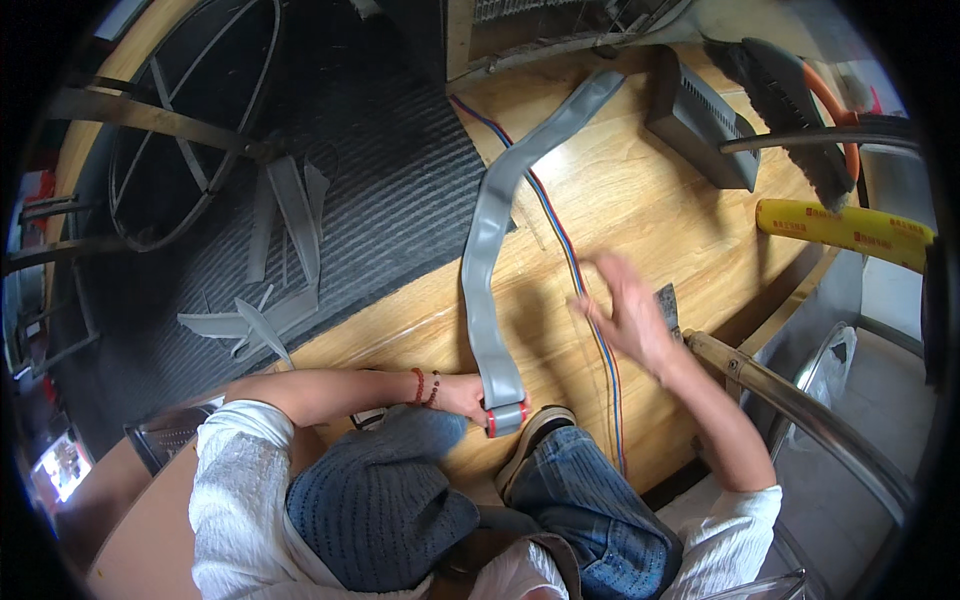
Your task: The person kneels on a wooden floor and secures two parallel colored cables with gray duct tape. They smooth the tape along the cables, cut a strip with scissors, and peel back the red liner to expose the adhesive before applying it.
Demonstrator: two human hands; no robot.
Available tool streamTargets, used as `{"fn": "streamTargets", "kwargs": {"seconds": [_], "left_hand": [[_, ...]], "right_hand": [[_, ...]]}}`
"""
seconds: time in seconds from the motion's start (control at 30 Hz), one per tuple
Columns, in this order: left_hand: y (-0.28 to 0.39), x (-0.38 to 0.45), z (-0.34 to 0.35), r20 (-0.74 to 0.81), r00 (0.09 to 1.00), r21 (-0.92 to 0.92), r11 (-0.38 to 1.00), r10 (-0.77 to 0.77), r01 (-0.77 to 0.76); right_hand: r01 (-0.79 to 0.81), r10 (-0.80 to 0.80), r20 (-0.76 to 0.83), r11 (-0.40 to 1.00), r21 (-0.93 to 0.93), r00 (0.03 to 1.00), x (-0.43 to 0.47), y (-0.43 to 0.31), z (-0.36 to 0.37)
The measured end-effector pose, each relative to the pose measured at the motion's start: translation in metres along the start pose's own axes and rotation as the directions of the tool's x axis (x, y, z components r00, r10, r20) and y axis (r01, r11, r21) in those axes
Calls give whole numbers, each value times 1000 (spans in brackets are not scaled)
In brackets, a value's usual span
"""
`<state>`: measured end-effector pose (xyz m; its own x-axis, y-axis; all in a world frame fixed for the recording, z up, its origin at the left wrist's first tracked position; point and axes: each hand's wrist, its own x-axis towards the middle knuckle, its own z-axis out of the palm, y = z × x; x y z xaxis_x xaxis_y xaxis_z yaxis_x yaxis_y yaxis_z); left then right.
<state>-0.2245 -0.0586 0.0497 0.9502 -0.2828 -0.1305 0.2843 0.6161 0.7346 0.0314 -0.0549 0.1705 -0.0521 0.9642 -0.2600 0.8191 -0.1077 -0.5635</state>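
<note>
A long flat grey flexible strip (480,277) runs in a bend from near my feet to the far part of the wood-look floor (652,247). My left hand (463,395) grips its near end. At that end a grey piece with red edges (504,421) shows beside my fingers; whether it is a roll of the same material I cannot tell. Raised to the right of the strip, my right hand (634,322) is blurred, its fingers apart with nothing in them. Red and blue cables (559,229) pass under the strip and run near my right hand.
Grey offcuts (296,311) lie on the black ribbed mat (390,165) at left. A dark dustpan (701,127), a broom (787,105) and a yellow printed roll (840,229) are at right. Nearer are a flat blade (667,307) and a metal tube (817,435).
</note>
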Motion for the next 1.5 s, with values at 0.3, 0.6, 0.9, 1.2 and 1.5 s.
{"fn": "streamTargets", "kwargs": {"seconds": [0.3, 0.6, 0.9, 1.2, 1.5], "left_hand": [[29, 48, 38, -283, 959, -204, 976, 14, -74], [31, 63, 33, -56, 998, -283, 959, -38, 21], [17, 51, -50, -297, 952, -801, 561, -74, -207], [77, 97, -52, -541, 835, -660, 666, -100, -348], [164, 109, -94, -729, 667, -406, 686, 155, -604]], "right_hand": [[-364, 224, 287, 618, 697, 931, -133, -16, 71], [-321, 311, 108, 798, 510, 944, -134, -5, 48], [-171, 85, 195, 856, 488, 977, -153, -4, -7], [-87, -40, 350, 936, 340, 936, -166, -5, -26], [-499, 458, 200, 812, 303, 866, -264, 42, -24]]}}
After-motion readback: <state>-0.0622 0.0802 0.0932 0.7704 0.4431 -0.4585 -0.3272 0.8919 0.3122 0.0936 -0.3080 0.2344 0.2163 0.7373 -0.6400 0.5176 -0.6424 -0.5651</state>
